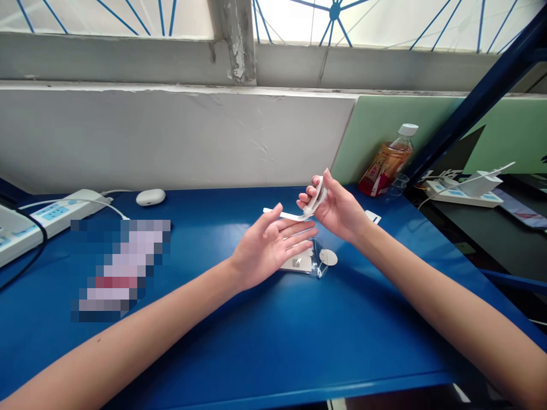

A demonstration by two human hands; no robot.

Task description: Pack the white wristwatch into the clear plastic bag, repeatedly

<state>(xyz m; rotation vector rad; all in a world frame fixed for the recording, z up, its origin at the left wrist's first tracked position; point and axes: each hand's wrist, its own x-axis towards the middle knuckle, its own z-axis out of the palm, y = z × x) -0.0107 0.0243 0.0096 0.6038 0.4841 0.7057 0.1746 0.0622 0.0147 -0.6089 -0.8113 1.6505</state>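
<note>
Count on inspection. Hands: two, left hand (pixel 269 245) and right hand (pixel 337 210). White strip (pixel 290 216): one, in the right hand. Packet (pixel 314 263): one, on the surface (pixel 299 341). Bottle (pixel 387 162): one, 2 o'clock. Power strips: two, 9 o'clock (pixel 60 213) and 3 o'clock (pixel 459 195). Case (pixel 150 197): one, 10 o'clock. Card (pixel 373 216): one.

Daylight floods through the windows (pixel 384 17) ahead of me, blown white. Shadows on the blue table (pixel 299 341) are soft; straight edges bow, and one patch (pixel 122 270) is pixelated.
</note>
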